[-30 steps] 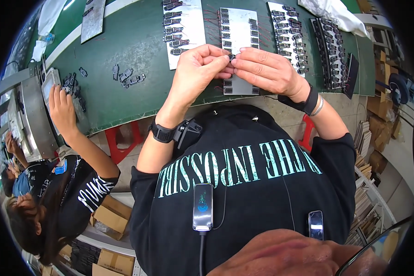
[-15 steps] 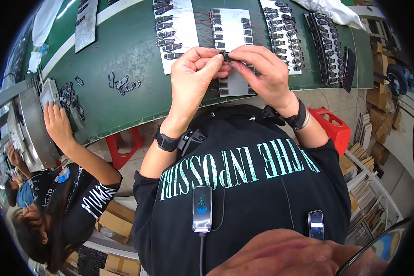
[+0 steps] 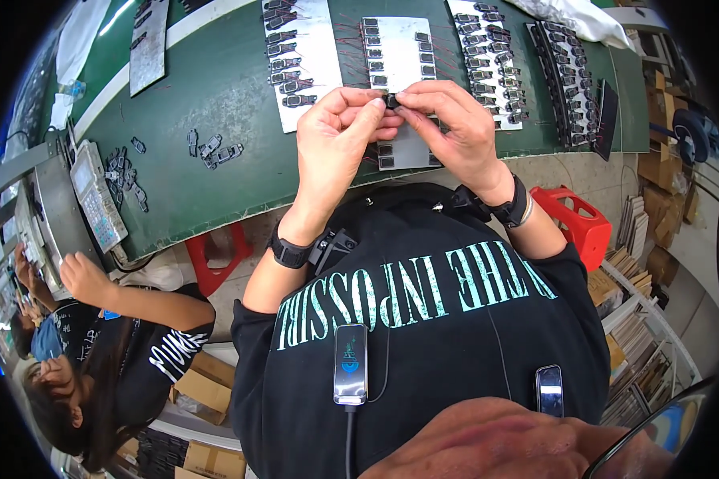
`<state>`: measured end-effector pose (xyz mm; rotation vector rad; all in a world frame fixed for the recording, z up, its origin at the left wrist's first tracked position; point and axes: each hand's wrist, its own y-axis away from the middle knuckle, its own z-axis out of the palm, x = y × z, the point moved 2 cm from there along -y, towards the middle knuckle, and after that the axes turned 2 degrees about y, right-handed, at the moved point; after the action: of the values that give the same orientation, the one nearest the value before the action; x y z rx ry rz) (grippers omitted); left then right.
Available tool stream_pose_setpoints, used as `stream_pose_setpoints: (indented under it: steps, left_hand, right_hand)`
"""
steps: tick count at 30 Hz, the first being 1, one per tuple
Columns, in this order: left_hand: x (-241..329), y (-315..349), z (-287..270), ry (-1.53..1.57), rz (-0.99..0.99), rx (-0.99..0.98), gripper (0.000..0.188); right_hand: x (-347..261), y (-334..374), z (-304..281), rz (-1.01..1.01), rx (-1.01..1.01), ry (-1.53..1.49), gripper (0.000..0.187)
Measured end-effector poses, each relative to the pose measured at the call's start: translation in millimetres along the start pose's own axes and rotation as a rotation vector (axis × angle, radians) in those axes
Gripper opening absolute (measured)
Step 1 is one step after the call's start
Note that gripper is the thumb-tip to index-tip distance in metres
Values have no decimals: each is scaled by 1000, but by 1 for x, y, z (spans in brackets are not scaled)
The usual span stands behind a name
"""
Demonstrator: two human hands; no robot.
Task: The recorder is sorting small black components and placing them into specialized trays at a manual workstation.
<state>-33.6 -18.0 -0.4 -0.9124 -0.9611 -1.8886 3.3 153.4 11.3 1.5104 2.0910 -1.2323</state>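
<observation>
Both hands, left hand (image 3: 339, 136) and right hand (image 3: 447, 124), pinch one small black part (image 3: 391, 100); slipping fingertips could drop it onto the metal tray (image 3: 399, 56)

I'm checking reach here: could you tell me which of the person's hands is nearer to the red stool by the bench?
Right. The right hand is above the bench, up and left of the red stool; the left hand lies farther left, both pinching a small dark part.

Black short-sleeved shirt (image 3: 423, 335) with teal lettering, black wristbands (image 3: 289, 254) on both wrists.
</observation>
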Motion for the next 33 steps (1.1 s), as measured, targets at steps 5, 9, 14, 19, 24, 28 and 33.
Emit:
stream_pose_setpoints:
  steps: [5, 9, 14, 19, 24, 28, 33]
  left_hand:
    - [2, 3, 3, -129, 65, 15, 12]
    - [-2, 4, 5, -92, 177, 29, 14]
    - [-7, 10, 11, -99, 239, 57, 15]
    - [-17, 11, 14, -165, 359, 114, 14]
    - [-19, 10, 17, -327, 462, 147, 14]
    - [-10, 9, 22, -242, 398, 139, 13]
    - [9, -5, 20, 128, 142, 130, 11]
  right_hand:
    - [-1, -2, -3, 75, -62, -114, 17]
    - [-4, -4, 2, 349, -8, -499, 18]
    - [-11, -5, -2, 545, 20, -780, 19]
    - [-19, -15, -13, 393, -157, -387, 17]
    - [-27, -20, -19, 221, -146, -66, 15]
    - [-17, -27, -22, 311, -182, -303, 15]
    - [-13, -31, -34, 256, -22, -237, 17]
